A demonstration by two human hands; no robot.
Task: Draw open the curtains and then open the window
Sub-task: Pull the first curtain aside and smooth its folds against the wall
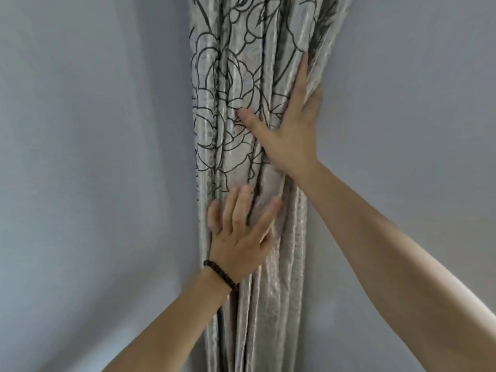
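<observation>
A beige curtain (236, 84) with black flower outlines hangs bunched into narrow folds in a room corner. My right hand (290, 130) lies on its right side, thumb spread across the front and fingers wrapped around the right edge of the bundle. My left hand (241, 232), with a dark bead bracelet at the wrist, presses flat on the folds lower down, fingers apart. No window shows in this view.
Plain grey wall (94, 157) stands left of the curtain, and more grey wall (402, 103) to the right. My two forearms reach in from the bottom edge.
</observation>
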